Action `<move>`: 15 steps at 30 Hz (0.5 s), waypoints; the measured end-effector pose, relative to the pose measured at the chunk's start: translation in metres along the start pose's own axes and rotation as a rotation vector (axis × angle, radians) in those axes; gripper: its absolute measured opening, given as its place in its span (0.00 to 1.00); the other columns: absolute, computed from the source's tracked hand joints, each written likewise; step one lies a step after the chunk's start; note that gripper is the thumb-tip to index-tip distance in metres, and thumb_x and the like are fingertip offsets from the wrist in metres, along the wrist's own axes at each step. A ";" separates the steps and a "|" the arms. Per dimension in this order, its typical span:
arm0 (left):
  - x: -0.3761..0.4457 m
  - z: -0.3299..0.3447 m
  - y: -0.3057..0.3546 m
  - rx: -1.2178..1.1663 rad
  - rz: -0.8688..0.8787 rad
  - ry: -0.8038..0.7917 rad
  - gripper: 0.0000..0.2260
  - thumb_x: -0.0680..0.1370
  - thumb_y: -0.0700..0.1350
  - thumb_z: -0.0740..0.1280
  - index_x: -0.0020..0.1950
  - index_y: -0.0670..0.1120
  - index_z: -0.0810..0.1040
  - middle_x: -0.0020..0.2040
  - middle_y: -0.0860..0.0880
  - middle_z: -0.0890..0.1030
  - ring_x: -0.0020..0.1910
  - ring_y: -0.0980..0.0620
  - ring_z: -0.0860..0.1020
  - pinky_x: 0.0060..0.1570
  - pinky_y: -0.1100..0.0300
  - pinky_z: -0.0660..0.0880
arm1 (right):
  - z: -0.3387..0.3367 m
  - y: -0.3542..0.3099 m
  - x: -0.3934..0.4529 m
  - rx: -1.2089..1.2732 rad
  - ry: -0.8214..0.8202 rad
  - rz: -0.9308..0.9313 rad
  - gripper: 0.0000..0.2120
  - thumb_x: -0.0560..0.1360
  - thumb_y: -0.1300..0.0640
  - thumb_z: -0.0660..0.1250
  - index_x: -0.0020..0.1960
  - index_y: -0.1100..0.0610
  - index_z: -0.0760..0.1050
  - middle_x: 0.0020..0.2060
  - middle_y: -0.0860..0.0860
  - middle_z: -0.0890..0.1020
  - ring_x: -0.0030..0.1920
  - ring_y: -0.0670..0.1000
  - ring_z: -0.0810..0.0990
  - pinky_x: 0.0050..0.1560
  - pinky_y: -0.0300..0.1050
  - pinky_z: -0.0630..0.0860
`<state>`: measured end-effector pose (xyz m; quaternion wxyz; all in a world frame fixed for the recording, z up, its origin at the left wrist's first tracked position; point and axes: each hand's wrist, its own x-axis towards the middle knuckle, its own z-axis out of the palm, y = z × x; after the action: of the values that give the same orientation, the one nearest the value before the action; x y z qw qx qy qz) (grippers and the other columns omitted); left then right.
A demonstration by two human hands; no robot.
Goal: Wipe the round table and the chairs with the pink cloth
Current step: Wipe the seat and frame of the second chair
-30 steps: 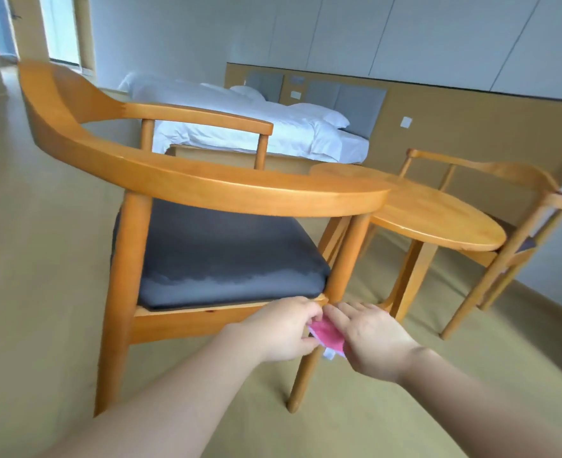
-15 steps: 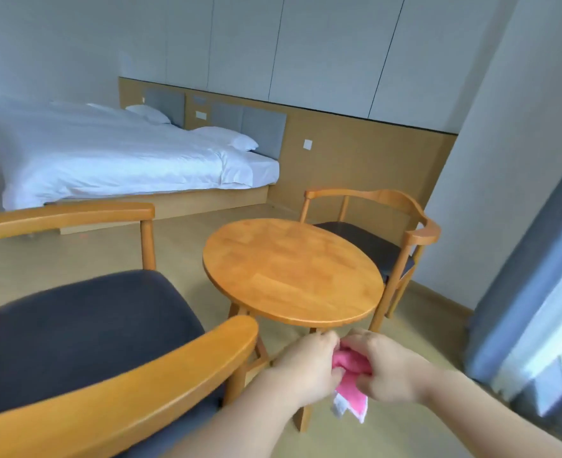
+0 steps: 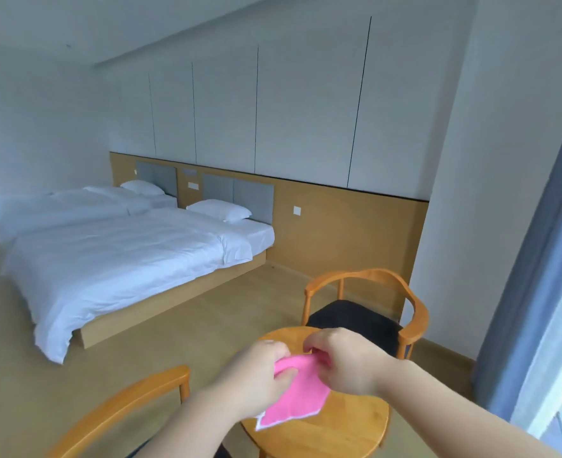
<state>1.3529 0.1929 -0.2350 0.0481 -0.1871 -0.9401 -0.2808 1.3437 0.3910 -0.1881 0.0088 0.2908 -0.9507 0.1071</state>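
Note:
The pink cloth (image 3: 298, 395) hangs spread between my two hands above the round wooden table (image 3: 349, 424). My left hand (image 3: 256, 375) grips its upper left corner. My right hand (image 3: 342, 361) pinches its upper edge. A wooden armchair with a dark seat (image 3: 365, 312) stands just beyond the table. The curved wooden backrest of a second chair (image 3: 121, 411) is at the bottom left, its seat hidden below the frame.
Two white beds (image 3: 118, 256) stand along the wood-panelled wall at the left. A grey-blue curtain (image 3: 537, 292) and a window are at the right. Bare wood floor lies between the beds and the table.
The view has lifted and turned from the near chair toward the table and far chair. Both hands rose over the tabletop and pulled the bunched cloth open.

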 end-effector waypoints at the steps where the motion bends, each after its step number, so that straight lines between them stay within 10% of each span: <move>1: -0.007 -0.027 -0.007 -0.008 -0.022 0.008 0.08 0.73 0.58 0.61 0.37 0.56 0.70 0.39 0.55 0.75 0.40 0.54 0.76 0.42 0.54 0.75 | -0.012 -0.018 0.011 -0.011 0.017 -0.018 0.14 0.71 0.62 0.58 0.52 0.56 0.77 0.45 0.52 0.80 0.46 0.53 0.77 0.46 0.53 0.77; 15: -0.054 -0.166 -0.105 -0.058 -0.201 0.076 0.07 0.75 0.47 0.70 0.40 0.55 0.74 0.38 0.54 0.76 0.32 0.62 0.71 0.33 0.68 0.69 | -0.002 -0.126 0.137 0.167 0.109 -0.290 0.13 0.67 0.70 0.57 0.44 0.63 0.79 0.38 0.56 0.81 0.42 0.55 0.75 0.46 0.48 0.72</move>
<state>1.3607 0.0035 -0.1598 0.0500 -0.0826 -0.9432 -0.3180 1.3000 0.2138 -0.1501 0.0513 0.4184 -0.8847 0.1990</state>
